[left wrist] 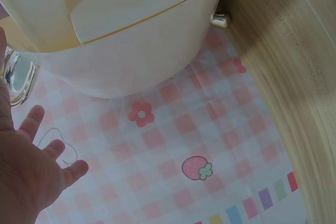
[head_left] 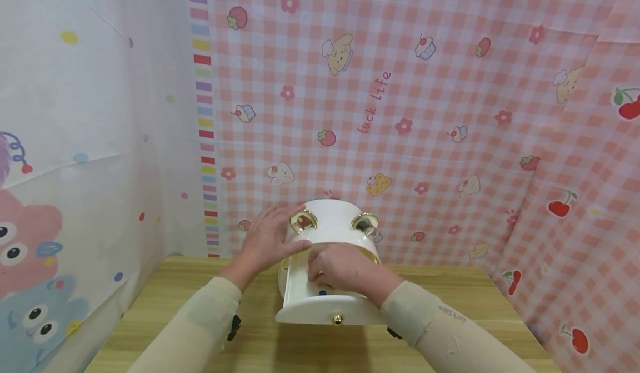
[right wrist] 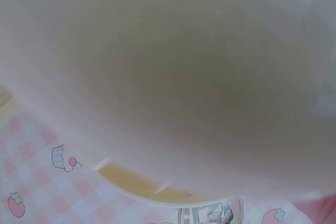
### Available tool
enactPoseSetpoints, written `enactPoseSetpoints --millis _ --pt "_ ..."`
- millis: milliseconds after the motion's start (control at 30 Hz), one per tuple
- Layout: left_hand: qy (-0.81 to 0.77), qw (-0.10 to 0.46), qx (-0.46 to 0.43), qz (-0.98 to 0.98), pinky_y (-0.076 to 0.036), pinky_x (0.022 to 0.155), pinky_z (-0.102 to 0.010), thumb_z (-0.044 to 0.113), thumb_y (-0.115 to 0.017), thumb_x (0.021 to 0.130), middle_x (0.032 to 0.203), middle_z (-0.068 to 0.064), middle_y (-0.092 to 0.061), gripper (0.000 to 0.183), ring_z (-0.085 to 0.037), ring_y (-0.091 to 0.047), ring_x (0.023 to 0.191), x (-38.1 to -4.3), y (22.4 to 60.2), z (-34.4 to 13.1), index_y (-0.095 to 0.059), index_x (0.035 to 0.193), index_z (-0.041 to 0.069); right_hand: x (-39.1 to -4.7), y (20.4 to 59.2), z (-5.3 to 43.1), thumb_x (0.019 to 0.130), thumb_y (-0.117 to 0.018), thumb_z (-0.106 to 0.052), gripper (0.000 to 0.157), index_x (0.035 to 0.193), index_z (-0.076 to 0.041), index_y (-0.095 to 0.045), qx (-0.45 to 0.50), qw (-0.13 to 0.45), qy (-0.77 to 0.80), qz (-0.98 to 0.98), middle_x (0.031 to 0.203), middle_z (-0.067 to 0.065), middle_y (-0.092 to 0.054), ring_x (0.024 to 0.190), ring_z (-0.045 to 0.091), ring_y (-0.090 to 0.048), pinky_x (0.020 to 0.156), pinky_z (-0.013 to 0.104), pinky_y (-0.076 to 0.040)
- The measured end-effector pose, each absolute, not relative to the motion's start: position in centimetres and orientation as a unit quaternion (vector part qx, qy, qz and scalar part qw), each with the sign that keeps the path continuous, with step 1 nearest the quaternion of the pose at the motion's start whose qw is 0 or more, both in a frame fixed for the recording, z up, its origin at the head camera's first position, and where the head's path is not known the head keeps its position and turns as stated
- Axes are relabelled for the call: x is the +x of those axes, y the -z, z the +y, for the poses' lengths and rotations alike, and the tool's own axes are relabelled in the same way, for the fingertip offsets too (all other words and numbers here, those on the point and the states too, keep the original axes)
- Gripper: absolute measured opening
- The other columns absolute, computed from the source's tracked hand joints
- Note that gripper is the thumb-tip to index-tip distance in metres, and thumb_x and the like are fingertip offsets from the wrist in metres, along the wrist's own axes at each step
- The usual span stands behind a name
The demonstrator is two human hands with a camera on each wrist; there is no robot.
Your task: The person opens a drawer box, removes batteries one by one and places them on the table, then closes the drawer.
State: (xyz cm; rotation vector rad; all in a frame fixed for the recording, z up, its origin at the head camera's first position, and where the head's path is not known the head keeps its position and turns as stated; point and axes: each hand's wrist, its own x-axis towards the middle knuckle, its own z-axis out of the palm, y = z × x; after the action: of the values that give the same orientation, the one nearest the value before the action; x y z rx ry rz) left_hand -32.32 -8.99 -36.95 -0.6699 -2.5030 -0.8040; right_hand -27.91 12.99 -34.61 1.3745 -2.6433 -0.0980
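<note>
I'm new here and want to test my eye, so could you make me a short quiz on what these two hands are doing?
1. Which hand reaches into the open drawer, close to the small blue thing?
2. True or false: the drawer's knob is gold-coloured.
3. The left hand is nearest to: (a) the knob; (b) a shiny round piece on the white box; (c) the small blue thing.

Key:
1. The right hand.
2. True.
3. (b).
</note>
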Motion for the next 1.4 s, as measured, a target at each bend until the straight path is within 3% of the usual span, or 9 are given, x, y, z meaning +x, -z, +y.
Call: enactPoseSetpoints --millis 200,400,533,800,1033,1167,1267,1400 --pt "0.288 0.219 -0.245 -0.900 -0.028 0.129 -0.070 0.057 -0.086 0.085 0.159 -0.004 -0.059 0.084 -0.041 -0.044 0.156 -32.3 36.9 -9.0 -0.054 0.158 0.033 -28.1 34.6 13.2 0.090 -0.083 -0.013 0.010 0.089 -0.023 -0.085 0.477 0.086 0.042 -0.874 0.105 -0.006 -0.079 0.097 0.007 -0.074 0.086 0.020 -0.061" --pt "0.290 0.214 -0.246 -0.900 -0.026 0.130 -0.069 0.057 -0.085 0.085 0.159 -0.005 -0.060 0.084 -0.044 -0.041 0.157 -32.3 36.9 -9.0 -0.053 0.158 0.033 -28.2 34.0 13.2 0.089 -0.082 -0.011 0.020 0.072 -0.018 -0.073 0.465 0.022 0.010 -0.885 0.089 -0.006 -0.075 0.081 0.004 -0.064 0.074 0.019 -0.054" --pt "0.289 0.213 -0.245 -0.900 -0.026 0.130 -0.071 0.057 -0.085 0.086 0.160 -0.006 -0.059 0.083 -0.046 -0.039 0.157 -32.3 37.0 -9.0 -0.053 0.159 0.033 -28.1 33.5 13.3 0.086 -0.082 -0.010 0.026 0.068 -0.017 -0.065 0.458 -0.012 -0.005 -0.889 0.082 -0.008 -0.070 0.073 0.002 -0.055 0.070 0.019 -0.049" --pt "0.293 0.206 -0.242 -0.902 -0.026 0.130 -0.071 0.056 -0.085 0.086 0.161 -0.005 -0.058 0.083 -0.045 -0.039 0.158 -32.2 37.0 -9.0 -0.053 0.159 0.033 -27.9 33.0 13.5 0.085 -0.086 -0.008 0.011 0.086 -0.012 -0.075 0.444 -0.050 0.013 -0.894 0.099 -0.001 -0.078 0.081 0.004 -0.060 0.077 0.022 -0.055" --pt "0.292 0.209 -0.242 -0.901 -0.026 0.129 -0.072 0.056 -0.085 0.086 0.160 -0.007 -0.058 0.083 -0.046 -0.039 0.157 -32.2 36.9 -9.0 -0.053 0.159 0.033 -27.8 32.7 13.8 0.081 -0.087 -0.004 0.018 0.094 -0.012 -0.079 0.433 -0.053 0.023 -0.900 0.101 -0.001 -0.079 0.080 0.005 -0.058 0.073 0.022 -0.053" --pt "0.292 0.210 -0.241 -0.901 -0.027 0.128 -0.073 0.056 -0.085 0.086 0.160 -0.007 -0.058 0.083 -0.047 -0.039 0.157 -32.2 36.9 -9.0 -0.053 0.158 0.033 -27.6 32.8 14.1 0.082 -0.087 -0.005 0.025 0.107 -0.011 -0.082 0.415 -0.056 0.007 -0.908 0.104 -0.003 -0.081 0.086 0.006 -0.063 0.086 0.026 -0.060" --pt "0.292 0.208 -0.238 -0.903 -0.027 0.127 -0.075 0.057 -0.085 0.086 0.161 -0.007 -0.058 0.083 -0.048 -0.038 0.157 -32.2 36.8 -8.9 -0.053 0.158 0.033 -27.5 32.9 14.4 0.084 -0.088 -0.009 0.034 0.118 -0.010 -0.081 0.396 -0.054 0.000 -0.917 0.116 -0.002 -0.081 0.102 0.009 -0.072 0.100 0.032 -0.061" --pt "0.290 0.205 -0.235 -0.905 -0.027 0.127 -0.074 0.057 -0.085 0.086 0.161 -0.005 -0.058 0.083 -0.047 -0.039 0.157 -32.1 36.8 -8.9 -0.052 0.159 0.033 -27.3 33.2 14.6 0.086 -0.088 -0.012 0.035 0.120 -0.009 -0.079 0.386 -0.039 0.004 -0.922 0.120 0.001 -0.079 0.112 0.015 -0.073 0.104 0.034 -0.061"
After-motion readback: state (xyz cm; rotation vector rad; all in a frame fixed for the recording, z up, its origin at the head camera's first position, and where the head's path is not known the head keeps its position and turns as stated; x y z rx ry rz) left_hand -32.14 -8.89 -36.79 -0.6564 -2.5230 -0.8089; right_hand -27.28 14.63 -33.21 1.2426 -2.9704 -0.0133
